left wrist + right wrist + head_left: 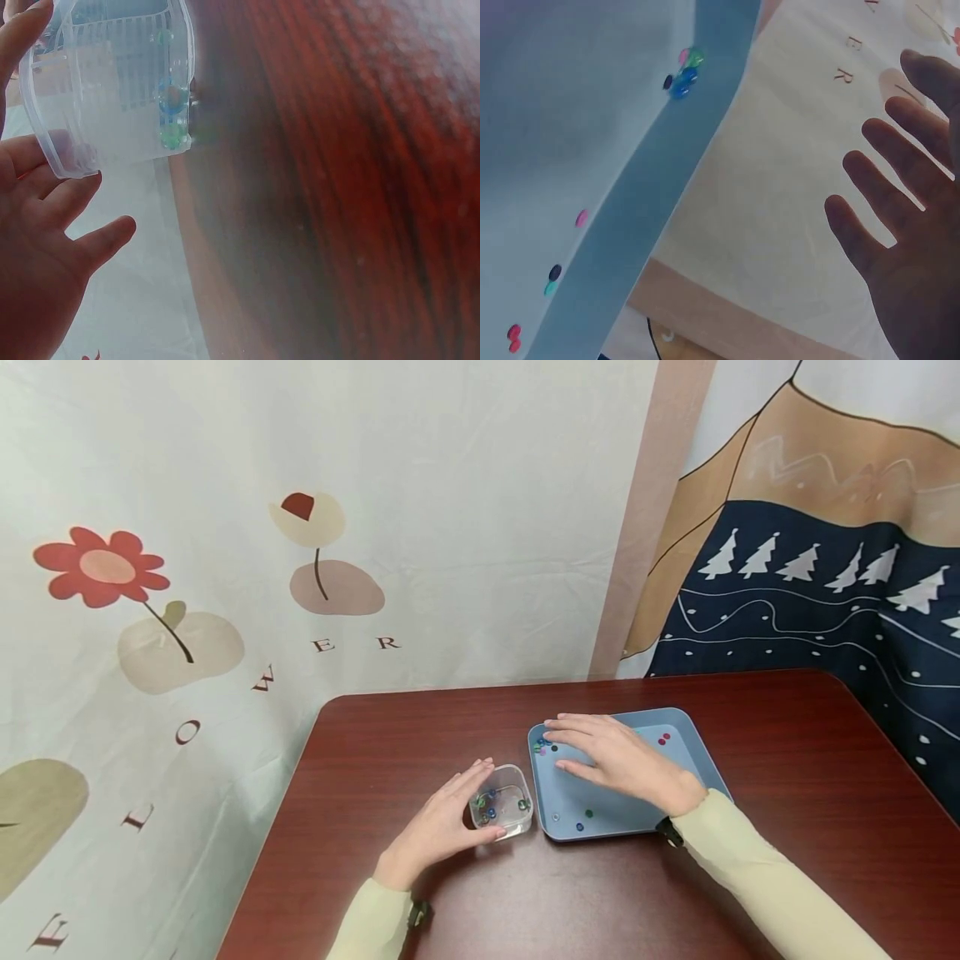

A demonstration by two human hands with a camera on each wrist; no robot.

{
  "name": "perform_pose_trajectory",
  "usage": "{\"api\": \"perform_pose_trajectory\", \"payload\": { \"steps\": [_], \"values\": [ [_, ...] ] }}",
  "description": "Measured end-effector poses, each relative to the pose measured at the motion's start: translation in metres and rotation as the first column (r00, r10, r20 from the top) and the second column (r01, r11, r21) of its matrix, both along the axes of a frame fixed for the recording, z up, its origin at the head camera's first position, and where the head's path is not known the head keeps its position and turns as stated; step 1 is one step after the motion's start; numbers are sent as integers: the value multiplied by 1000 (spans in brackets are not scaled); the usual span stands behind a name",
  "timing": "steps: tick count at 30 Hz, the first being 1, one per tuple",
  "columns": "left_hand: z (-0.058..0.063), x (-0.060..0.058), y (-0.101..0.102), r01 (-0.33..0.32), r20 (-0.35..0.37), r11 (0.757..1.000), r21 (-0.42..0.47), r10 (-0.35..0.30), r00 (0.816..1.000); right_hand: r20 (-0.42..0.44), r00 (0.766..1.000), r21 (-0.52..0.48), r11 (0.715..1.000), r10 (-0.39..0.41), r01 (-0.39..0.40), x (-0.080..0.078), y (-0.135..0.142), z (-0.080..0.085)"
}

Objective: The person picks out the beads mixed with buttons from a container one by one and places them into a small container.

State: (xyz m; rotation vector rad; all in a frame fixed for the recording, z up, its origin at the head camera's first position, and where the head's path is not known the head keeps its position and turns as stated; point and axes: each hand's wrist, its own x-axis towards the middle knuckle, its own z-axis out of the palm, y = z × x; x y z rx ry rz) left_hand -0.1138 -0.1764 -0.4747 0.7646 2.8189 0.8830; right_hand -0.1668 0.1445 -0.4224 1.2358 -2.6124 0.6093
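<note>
On the far left we are seeing a red flower [108, 567] showing on a pale curtain [487, 527], which is hanging behind the red-brown surface [390, 752]; next we are following a pale sleeve [371, 918] to the left hand [442, 822], whose thumb and fingers are gripping a small clear box [507, 797]; the box is sitting just left of a blue tray [622, 814], and some blue and green beads [491, 813] are lying inside it; in the tray's far left corner we are finding a cluster of small beads [542, 746], blue, green, pink and dark; along the near edge a clear, a blue and a green bead [588, 814] are lying apart; above the tray the right hand [622, 760] is hovering, its fingers straight and spread; beyond it two red beads [662, 742] are lying close together in the tray; at far right we are seeing white trees [798, 562] standing out on dark blue cloth.
</note>
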Motion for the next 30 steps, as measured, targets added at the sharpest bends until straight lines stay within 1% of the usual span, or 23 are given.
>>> {"api": "perform_pose_trajectory", "payload": {
  "steps": [4,12,18,23,30],
  "values": [
    [-1,0,0,1,-3,1000,1,-1,1000,54,999,46,999,-6,3,-6,1,-2],
    [-2,0,0,2,-10,1000,3,-2,1000,93,996,117,993,-14,3,-19,0,-12],
    [-1,0,-1,7,-12,1000,1,-7,1000,127,992,164,986,-9,-12,-26,-3,-20],
    [-1,1,-1,2,-3,1000,-2,-2,1000,129,992,199,980,-13,-13,-33,-7,-28],
    [-2,1,-1,-8,5,1000,-4,8,1000,134,991,215,976,-17,-13,-40,-9,-36]
  ]
}}
